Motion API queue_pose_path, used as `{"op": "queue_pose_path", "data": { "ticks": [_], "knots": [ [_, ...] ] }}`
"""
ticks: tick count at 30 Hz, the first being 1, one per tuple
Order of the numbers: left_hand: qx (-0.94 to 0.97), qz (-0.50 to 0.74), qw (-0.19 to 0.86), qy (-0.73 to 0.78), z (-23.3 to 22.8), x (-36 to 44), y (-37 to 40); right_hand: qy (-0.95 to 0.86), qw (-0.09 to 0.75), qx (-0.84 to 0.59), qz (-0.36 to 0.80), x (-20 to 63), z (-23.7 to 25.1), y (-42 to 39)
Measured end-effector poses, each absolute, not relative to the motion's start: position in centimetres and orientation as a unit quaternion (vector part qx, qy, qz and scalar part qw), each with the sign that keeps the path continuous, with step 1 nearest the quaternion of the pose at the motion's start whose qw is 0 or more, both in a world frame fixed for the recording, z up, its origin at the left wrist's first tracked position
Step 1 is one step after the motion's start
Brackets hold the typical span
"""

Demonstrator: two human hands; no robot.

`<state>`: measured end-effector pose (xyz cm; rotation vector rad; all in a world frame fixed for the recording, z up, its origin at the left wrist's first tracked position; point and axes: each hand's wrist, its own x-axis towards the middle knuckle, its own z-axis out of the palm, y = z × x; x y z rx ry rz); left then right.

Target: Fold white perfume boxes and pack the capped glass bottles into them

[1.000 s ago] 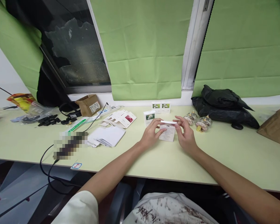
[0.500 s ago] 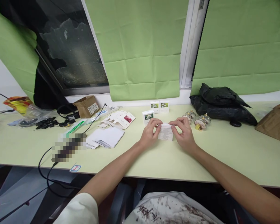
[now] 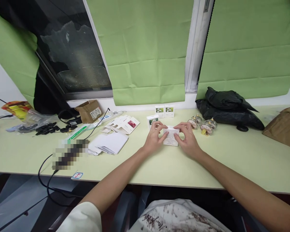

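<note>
Where the two hands meet on the pale green table [image 3: 232,161], a single small white carton [image 3: 171,137] stands between them — a squarish cardboard box with fine grey print on the side facing the camera. The left hand [image 3: 155,137] cups its left side with fingers curled over the top edge, and the right hand [image 3: 188,139] mirrors it on the right, fingertips pressed on the top; both are closed on the carton, forearms stretched forward and converging on it.

Just behind the left hand stands one more white box with a flower picture [image 3: 151,120], and two like it [image 3: 164,111] sit side by side further back, against the wall under the green blind [image 3: 145,58]. To the right of the carton lie what look like four small round glass bottles with gold caps [image 3: 203,125], clustered close together. Beyond them slumps a crumpled black plastic bag [image 3: 228,108], glossy and wrinkled, and a brown paper bag [image 3: 284,130] sits at the table's far right.

To the left lies a spread of flat unfolded cartons [image 3: 122,123] — too overlapped to count, one bearing a pink picture — and a loose stack of white sheets [image 3: 112,142]. An open brown cardboard box [image 3: 89,111] sits by the window, with black cables [image 3: 52,129] beside it.
</note>
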<state>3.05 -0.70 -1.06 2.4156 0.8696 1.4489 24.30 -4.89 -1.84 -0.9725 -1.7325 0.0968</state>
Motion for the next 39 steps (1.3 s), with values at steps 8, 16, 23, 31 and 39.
{"op": "queue_pose_path", "data": {
  "ticks": [8,16,23,31,39],
  "knots": [
    [0.794,0.471,0.202,0.327,-1.8,3.1,-0.6,-0.738,0.540,-0.398,0.074,24.1,-2.3,-5.1],
    [0.807,0.438,0.258,0.302,-1.1,2.9,-1.3,-0.730,0.540,-0.386,0.163,24.4,-2.6,-4.6],
    [0.810,0.424,0.256,0.315,-1.1,3.0,-1.3,-0.705,0.522,-0.443,0.188,24.6,-3.2,-3.9],
    [0.801,0.414,0.320,0.289,-1.5,3.2,-0.5,-0.692,0.481,-0.495,0.209,25.1,-4.4,-2.5],
    [0.799,0.429,0.277,0.316,-2.2,2.9,0.3,-0.671,0.463,-0.512,0.271,25.3,-4.0,-2.2]
  ]
}}
